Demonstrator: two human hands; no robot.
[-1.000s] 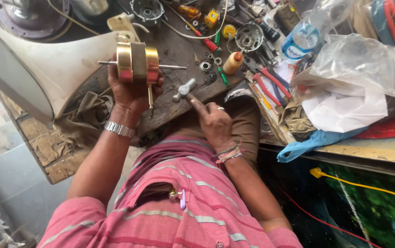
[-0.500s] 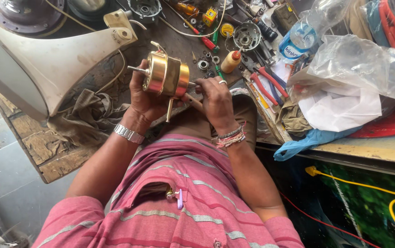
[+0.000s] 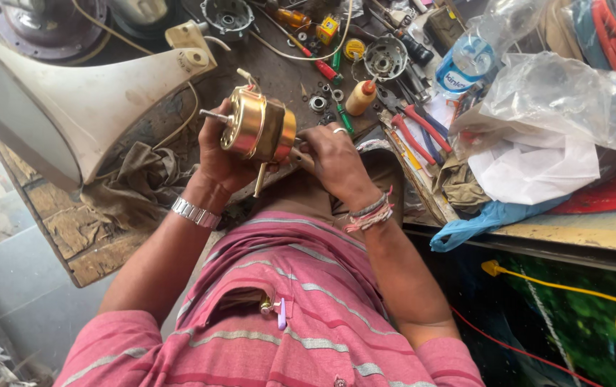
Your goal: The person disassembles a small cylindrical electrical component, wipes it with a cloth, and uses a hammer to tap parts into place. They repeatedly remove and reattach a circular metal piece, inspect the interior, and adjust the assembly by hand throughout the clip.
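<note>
Workbench [image 3: 143, 236] crowded; landmark: gold motor [image 3: 256, 130], held up over the bench's near edge, above the lap.

Room around motor: white horn [image 3: 57, 107] close on its left, rag [image 3: 132, 179] below-left along the worn wooden edge. Beyond motor, small washers and a yellow glue bottle [image 3: 360, 97]. Right of motor, red pliers [image 3: 415, 125], then plastic bags [image 3: 559, 122] piled well apart. Only free room: the gap directly under the motor, between bench edge and striped shirt.

Left hand [image 3: 218, 161] cupped under and behind motor, fingers wrapped on its casing, shaft end pointing left past the thumb. Right hand [image 3: 333, 158] touching motor's right face, fingers curled narrow on something there; what it pinches cannot be told. Ring on one finger, thread bands at wrist.
</note>
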